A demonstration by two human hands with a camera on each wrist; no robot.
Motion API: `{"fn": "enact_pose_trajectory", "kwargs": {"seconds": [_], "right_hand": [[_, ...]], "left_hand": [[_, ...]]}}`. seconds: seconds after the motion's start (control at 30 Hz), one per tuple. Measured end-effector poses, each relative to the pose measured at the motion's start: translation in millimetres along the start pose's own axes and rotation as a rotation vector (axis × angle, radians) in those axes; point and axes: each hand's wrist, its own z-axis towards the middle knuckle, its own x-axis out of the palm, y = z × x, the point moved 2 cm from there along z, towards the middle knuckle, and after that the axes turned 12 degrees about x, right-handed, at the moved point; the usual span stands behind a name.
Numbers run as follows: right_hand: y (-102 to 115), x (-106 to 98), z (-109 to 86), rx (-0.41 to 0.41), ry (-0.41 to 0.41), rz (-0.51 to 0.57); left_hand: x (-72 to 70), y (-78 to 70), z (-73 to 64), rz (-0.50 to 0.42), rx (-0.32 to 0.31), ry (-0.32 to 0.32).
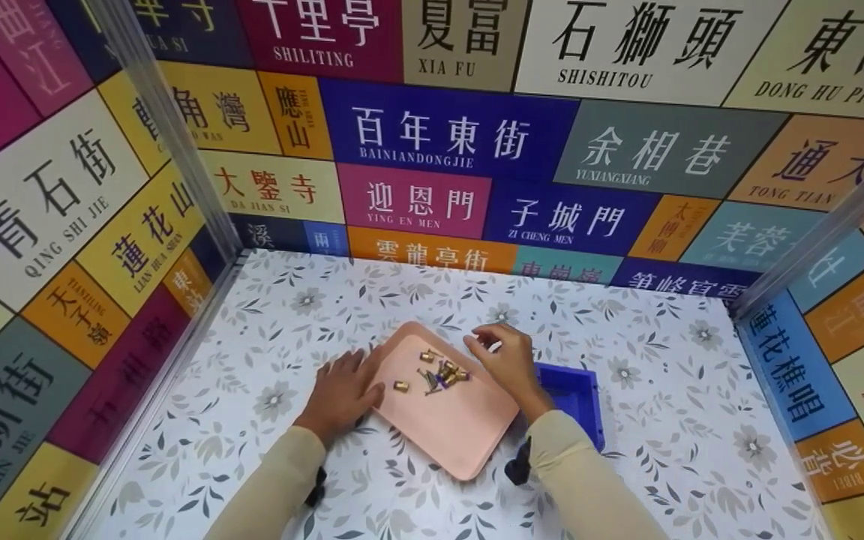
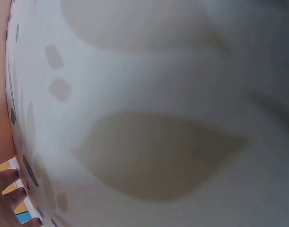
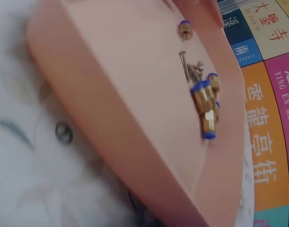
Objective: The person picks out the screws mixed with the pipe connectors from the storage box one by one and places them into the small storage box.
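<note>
A pink tray (image 1: 439,431) lies slanted on the table, holding several brass fittings with blue rings (image 3: 203,97) and several small screws (image 1: 430,381) in a loose heap. One brass fitting (image 1: 400,386) sits apart on the left. My left hand (image 1: 342,394) rests along the tray's left edge, fingers extended and thumb near the rim. My right hand (image 1: 507,360) hovers by the tray's right edge, fingers bent, thumb and index tips close together; I cannot tell whether something small is between them. A blue box (image 1: 589,405) stands right of the tray, partly hidden by the right forearm.
The table is covered with a white leaf-and-flower cloth (image 1: 267,315). Panels with coloured street-name signs (image 1: 447,124) enclose it at the back and both sides. Clear strips (image 1: 184,150) run up the corners.
</note>
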Motion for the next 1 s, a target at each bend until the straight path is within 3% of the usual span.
{"fn": "enact_pose_trajectory", "kwargs": {"seconds": [0.47, 0.73, 1.0], "right_hand": [[9.2, 55.2, -1.2, 0.135, -0.013, -0.031], [9.3, 72.7, -1.2, 0.185, -0.043, -0.108], [2.6, 84.3, -13.1, 0.237, -0.03, -0.173]], "left_hand": [[0.5, 0.5, 0.2, -0.011, 0.022, -0.006], [1.2, 1.2, 1.9, -0.022, -0.005, 0.009], [1.5, 0.7, 1.5, -0.016, -0.025, 0.02]]}}
